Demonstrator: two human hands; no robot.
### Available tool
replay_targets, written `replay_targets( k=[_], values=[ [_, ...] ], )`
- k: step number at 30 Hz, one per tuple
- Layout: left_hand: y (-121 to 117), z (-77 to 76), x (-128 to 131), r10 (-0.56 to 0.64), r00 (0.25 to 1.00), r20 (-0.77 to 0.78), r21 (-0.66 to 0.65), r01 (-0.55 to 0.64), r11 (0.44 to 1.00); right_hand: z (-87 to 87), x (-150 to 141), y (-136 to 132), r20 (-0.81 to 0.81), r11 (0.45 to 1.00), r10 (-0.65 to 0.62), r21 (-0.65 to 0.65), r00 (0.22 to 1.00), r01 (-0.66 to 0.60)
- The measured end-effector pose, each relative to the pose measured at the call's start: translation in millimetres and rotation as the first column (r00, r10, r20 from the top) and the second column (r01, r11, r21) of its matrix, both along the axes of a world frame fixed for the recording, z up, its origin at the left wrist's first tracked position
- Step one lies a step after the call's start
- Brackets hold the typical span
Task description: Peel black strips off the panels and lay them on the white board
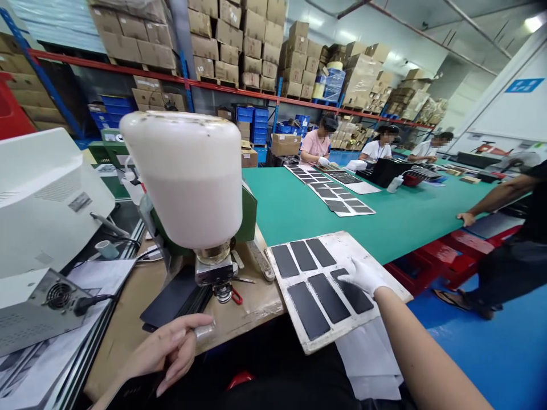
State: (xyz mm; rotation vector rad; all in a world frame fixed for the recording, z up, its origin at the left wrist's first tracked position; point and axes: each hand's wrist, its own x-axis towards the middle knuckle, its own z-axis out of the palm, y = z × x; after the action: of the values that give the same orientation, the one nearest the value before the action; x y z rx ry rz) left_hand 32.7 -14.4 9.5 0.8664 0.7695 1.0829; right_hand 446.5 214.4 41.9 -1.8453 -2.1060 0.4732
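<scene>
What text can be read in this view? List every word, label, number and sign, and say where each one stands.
No text can be read and quoted.
Blue sign on the white wall: white characters, too small and blurred to read.
Sticker on the white machine housing: too blurred to read.
Paper sheet beside the machine: too blurred to read.

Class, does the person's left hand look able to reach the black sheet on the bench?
Probably yes: the left hand lies close below the black sheet, and nothing visible stands between them.
</scene>
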Motion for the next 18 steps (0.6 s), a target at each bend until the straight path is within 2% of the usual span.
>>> replay_targets(
  k=[2,4,5,7,8,9,10,11,12,13,15,16,18],
  values=[
    [1.1,11.8,7.2,0.070,0.986,-0.152,-0.086,-0.084,0.993,-4.4,-22.8,-4.9,-0.125,0.995,0.076,-0.059,0.989,-0.084],
    [2.6,27.4,17.9,0.166,0.914,-0.371,-0.117,-0.224,0.968,-8.3,-58.4,-16.8,-0.265,0.967,0.186,-0.119,0.946,-0.223],
    [4.0,35.0,23.9,0.216,0.845,-0.490,-0.080,-0.290,0.954,-9.7,-79.5,-27.0,-0.334,0.938,0.250,-0.150,0.909,-0.313],
    [8.3,46.5,35.3,0.329,0.634,-0.700,0.091,-0.378,0.921,-12.4,-124.3,-57.0,-0.464,0.833,0.380,-0.203,0.800,-0.514],
    [10.8,49.8,39.8,0.381,0.505,-0.774,0.193,-0.385,0.902,-13.9,-146.3,-75.8,-0.548,0.720,0.456,-0.236,0.701,-0.652],
    [13.1,51.4,43.3,0.420,0.374,-0.827,0.281,-0.373,0.884,-15.9,-167.0,-95.8,-0.719,0.492,0.454,-0.290,0.526,-0.821],
    [14.9,51.8,45.6,0.445,0.248,-0.860,0.346,-0.356,0.868,-18.3,-185.7,-115.5,-0.835,0.282,0.379,-0.306,0.399,-0.909],
    [16.0,51.5,46.6,0.457,0.137,-0.879,0.391,-0.344,0.854,-20.9,-201.9,-133.5,-0.897,0.129,0.292,-0.306,0.331,-0.943],
    [16.2,51.1,46.5,0.460,0.054,-0.886,0.418,-0.335,0.845,-23.4,-214.8,-148.5,-0.935,0.063,0.180,-0.300,0.306,-0.952],
    [15.5,51.0,45.5,0.466,-0.001,-0.885,0.440,-0.331,0.835,-25.3,-224.2,-159.2,-0.945,0.066,0.086,-0.310,0.315,-0.948],
    [12.5,52.3,41.1,0.491,-0.029,-0.871,0.471,-0.331,0.817,-26.4,-230.9,-166.1,-0.937,0.155,-0.031,-0.349,0.348,-0.924],
    [10.8,53.5,38.3,0.499,-0.012,-0.867,0.472,-0.340,0.813,-25.3,-228.0,-162.6,-0.933,0.202,-0.051,-0.360,0.357,-0.911],
    [8.9,55.1,33.2,0.504,0.069,-0.861,0.444,-0.384,0.810,-19.8,-211.5,-145.8,-0.938,0.256,-0.024,-0.341,0.347,-0.905]
  ],
)
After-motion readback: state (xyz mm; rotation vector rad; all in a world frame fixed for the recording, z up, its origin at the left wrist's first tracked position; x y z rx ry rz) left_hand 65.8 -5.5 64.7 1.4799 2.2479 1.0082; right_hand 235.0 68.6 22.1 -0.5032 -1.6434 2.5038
